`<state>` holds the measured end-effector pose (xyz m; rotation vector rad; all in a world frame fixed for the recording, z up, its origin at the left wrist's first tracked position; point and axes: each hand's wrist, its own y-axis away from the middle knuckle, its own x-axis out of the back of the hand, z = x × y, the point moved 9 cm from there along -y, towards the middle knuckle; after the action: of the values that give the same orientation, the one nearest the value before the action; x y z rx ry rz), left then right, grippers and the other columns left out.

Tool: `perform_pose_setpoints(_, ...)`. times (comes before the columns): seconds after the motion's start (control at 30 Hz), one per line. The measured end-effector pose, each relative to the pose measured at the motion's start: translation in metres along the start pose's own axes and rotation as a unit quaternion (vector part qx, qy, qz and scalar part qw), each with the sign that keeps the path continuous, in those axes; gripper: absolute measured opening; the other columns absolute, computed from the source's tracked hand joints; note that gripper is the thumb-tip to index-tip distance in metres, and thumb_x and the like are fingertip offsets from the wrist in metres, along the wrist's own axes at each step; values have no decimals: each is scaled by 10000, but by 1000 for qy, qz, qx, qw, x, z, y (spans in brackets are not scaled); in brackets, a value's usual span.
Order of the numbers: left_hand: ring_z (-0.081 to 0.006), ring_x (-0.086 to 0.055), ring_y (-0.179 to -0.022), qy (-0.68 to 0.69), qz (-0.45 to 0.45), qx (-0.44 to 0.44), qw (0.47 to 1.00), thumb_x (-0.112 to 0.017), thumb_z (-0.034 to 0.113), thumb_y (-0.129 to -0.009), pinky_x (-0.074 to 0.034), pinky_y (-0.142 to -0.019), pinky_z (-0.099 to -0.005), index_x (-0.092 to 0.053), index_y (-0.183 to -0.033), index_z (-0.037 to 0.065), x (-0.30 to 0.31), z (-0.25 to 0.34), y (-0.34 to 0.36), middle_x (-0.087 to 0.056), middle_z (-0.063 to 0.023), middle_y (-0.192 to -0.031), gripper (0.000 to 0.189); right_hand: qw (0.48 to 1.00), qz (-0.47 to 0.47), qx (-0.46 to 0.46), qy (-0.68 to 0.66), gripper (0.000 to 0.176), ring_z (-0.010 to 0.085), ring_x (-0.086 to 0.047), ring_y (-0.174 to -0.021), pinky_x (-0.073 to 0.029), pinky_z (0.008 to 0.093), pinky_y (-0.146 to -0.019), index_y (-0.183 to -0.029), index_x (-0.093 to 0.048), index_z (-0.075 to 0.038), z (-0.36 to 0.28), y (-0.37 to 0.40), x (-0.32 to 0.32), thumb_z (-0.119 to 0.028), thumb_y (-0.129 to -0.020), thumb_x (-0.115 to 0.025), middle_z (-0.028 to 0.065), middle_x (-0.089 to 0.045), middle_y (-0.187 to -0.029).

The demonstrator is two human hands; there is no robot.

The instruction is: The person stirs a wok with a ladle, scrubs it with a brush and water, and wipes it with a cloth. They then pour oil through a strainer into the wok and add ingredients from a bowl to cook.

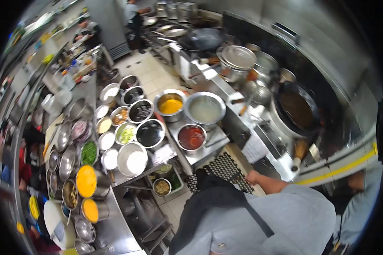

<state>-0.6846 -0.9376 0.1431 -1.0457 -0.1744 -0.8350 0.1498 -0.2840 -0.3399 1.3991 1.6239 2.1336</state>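
Observation:
My right hand [252, 177] hangs low at my side, over the dark mat and close to the stove counter's edge. Its fingers look loosely curled, small and slightly blurred, with nothing visible in them. A white cloth [254, 148] lies on the counter edge just beyond it. To its left, a steel pot of red liquid [192, 137] stands on a low steel table, beside a pot of orange-yellow liquid [170, 104] and a wide pot of cloudy liquid [205, 108]. My left hand is out of the frame; my grey shirt and black apron [212, 195] fill the lower middle.
A wok of dark liquid [295, 108] sits on the stove at right, with a wooden handle [301, 149] near it. Steel bowls and containers crowd the left counter [119, 216]. A co-worker's grey sleeve [364, 204] is at far right; two people stand at the back.

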Motion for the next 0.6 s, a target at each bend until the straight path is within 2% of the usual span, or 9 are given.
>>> perform_pose_setpoints(0.1,-129,-493,-534,26,-33,11,999,-453,225,-854,-383,-463,-289,-567,-1230,127,-8,-33,-17,-546,-14,-669,405,995,1,77,60,394,254,-673,-741,-537,377,-646,-1067,-636,-167,-5,9,2,-314,-712,-724,78,-679,-782)
perform_pose_setpoints(0.17,-119,-482,-533,59,-53,27,997,-441,207,-854,-372,-461,-283,-584,-1217,130,-16,-47,-20,-538,-6,-665,398,995,-55,9,-82,386,183,-683,-637,-547,309,-606,-1102,-644,-165,17,-1,-18,-228,-730,-726,37,-699,-795)
perform_pose_setpoints(0.2,-115,-477,-532,82,-51,43,994,-435,199,-854,-367,-460,-281,-593,-1210,131,-18,-51,-19,-535,-2,-662,395,996,-51,17,-73,386,183,-683,-637,-547,309,-606,-1102,-644,-165,20,-3,-17,-228,-730,-726,37,-699,-795)
perform_pose_setpoints(0.3,-94,-439,-529,156,-22,105,982,-431,159,-868,-341,-445,-262,-603,-1186,118,-21,-59,-17,-485,6,-643,365,992,-14,11,-127,333,177,-677,-595,-535,301,-536,-1087,-645,-92,29,-13,-20,-208,-780,-698,78,-704,-828)
perform_pose_setpoints(0.33,-94,-439,-529,154,-14,107,982,-431,159,-868,-341,-445,-262,-603,-1186,118,-19,-58,-16,-485,6,-643,365,983,34,31,-179,301,195,-681,-612,-533,316,-516,-1056,-643,-44,29,-17,-15,-197,-799,-676,109,-696,-818)
perform_pose_setpoints(0.43,-83,-413,-516,201,-36,153,967,-448,143,-880,-320,-432,-255,-609,-1174,123,-23,-57,-14,-451,11,-624,336,959,98,57,-260,268,230,-684,-637,-530,343,-487,-997,-638,29,40,-42,-34,-174,-821,-644,158,-677,-792)
perform_pose_setpoints(0.47,-83,-413,-516,202,-34,153,967,-448,143,-880,-320,-432,-255,-609,-1174,123,-21,-50,-12,-451,11,-624,336,959,99,70,-255,260,237,-685,-644,-534,353,-488,-984,-636,35,40,-49,-37,-169,-823,-641,160,-672,-787)
perform_pose_setpoints(0.53,-52,-395,-477,227,3,141,964,-489,200,-914,-286,-400,-220,-673,-988,66,-14,-38,-6,-435,24,-601,240,959,102,95,-247,247,251,-686,-659,-540,371,-490,-958,-633,49,42,-61,-44,-160,-827,-634,165,-663,-775)
perform_pose_setpoints(0.6,-54,-395,-480,192,12,90,977,-480,191,-915,-289,-403,-222,-671,-1006,67,-14,-40,-9,-437,24,-608,245,967,112,116,-198,253,255,-688,-666,-543,373,-493,-953,-630,59,37,-62,-43,-165,-835,-632,162,-663,-781)
